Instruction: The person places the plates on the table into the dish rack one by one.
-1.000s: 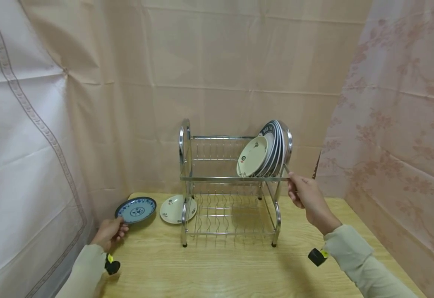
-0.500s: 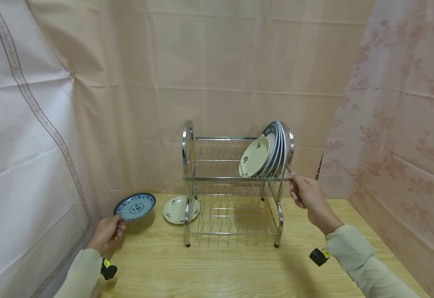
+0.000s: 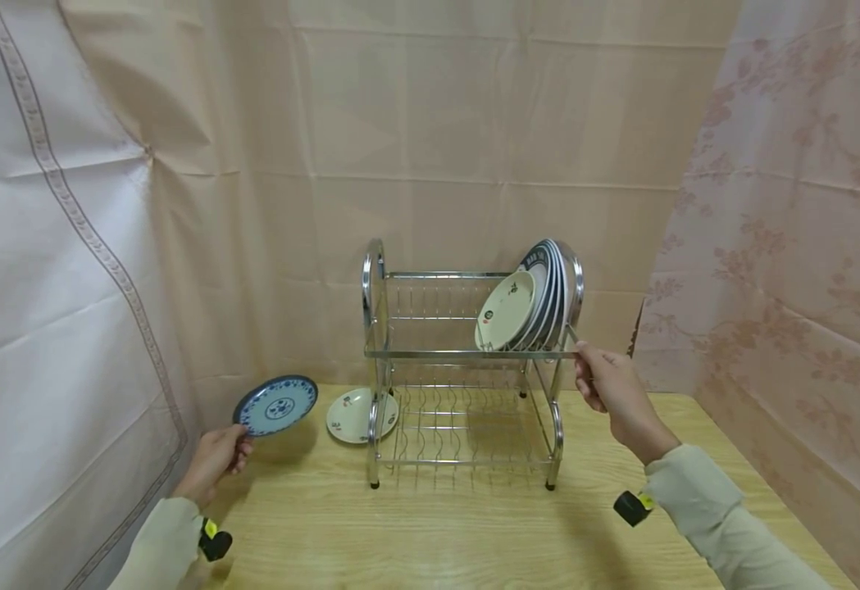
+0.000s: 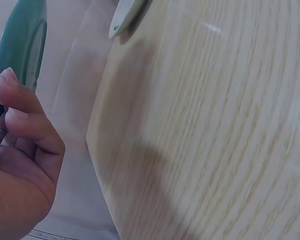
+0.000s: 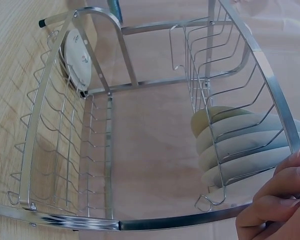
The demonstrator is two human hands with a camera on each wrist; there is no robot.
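Observation:
A blue patterned plate (image 3: pixel 279 406) hangs tilted above the table's back left, its near edge pinched by my left hand (image 3: pixel 214 460). The left wrist view shows the fingers (image 4: pixel 32 125) curled at the rim of the plate, whose green underside (image 4: pixel 20 45) faces that camera. My right hand (image 3: pixel 612 393) grips the front right corner of the two-tier chrome dish rack (image 3: pixel 466 355). On the upper tier, several plates stand on edge at the right end. A cream floral plate (image 3: pixel 506 311) is leftmost among them.
A small white floral plate (image 3: pixel 352 416) lies on the wooden table (image 3: pixel 466 533), partly behind the rack's left leg. The lower tier (image 3: pixel 466 426) holds no dishes. Beige cloth (image 3: pixel 444 123) hangs behind, with patterned cloth at both sides.
My left hand has lifted the blue plate off the table, tilting it and bringing it slightly right. My right hand keeps its grip on the rack. The view has shifted slightly.

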